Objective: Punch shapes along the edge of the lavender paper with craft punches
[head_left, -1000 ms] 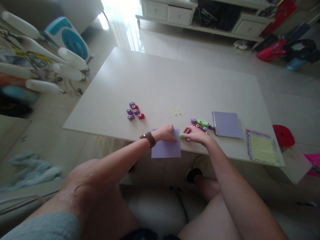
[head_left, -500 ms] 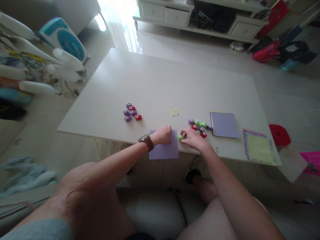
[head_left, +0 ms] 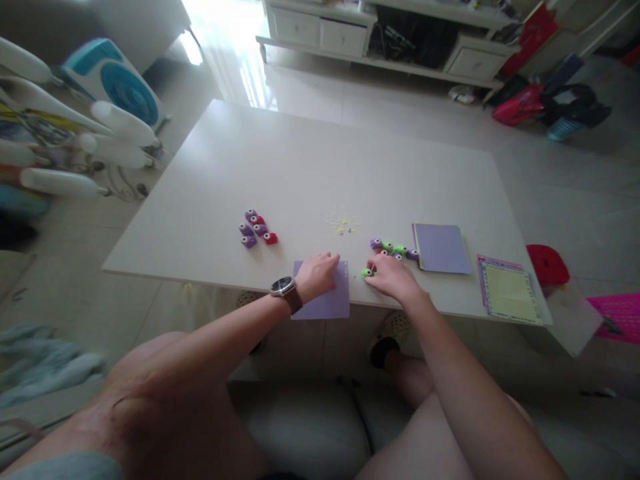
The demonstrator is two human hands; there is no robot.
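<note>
A purple paper sheet (head_left: 325, 305) lies at the table's near edge and overhangs it a little. Small holes run down from its upper right corner. My left hand (head_left: 318, 275) rests on the sheet, fingers stretched forward, holding nothing. Just right of the sheet, my right hand (head_left: 393, 277) pinches a small green craft punch (head_left: 368, 273) with a white-and-black round button. Beyond that hand sits a cluster of green, purple and red craft punches (head_left: 388, 247), partly hidden by it.
Another group of purple and red punches (head_left: 259, 229) stands on the left of the white table (head_left: 300, 167). Pale yellow paper bits (head_left: 343, 224) lie mid-table. To the right are a purple paper stack (head_left: 443, 248) and yellow sheets with punched edges (head_left: 510, 290).
My right hand has drawn the green punch rightward, away from the sheet's edge. My left hand has loosened from a fist, its fingers now extended on the paper. The view has shifted slightly.
</note>
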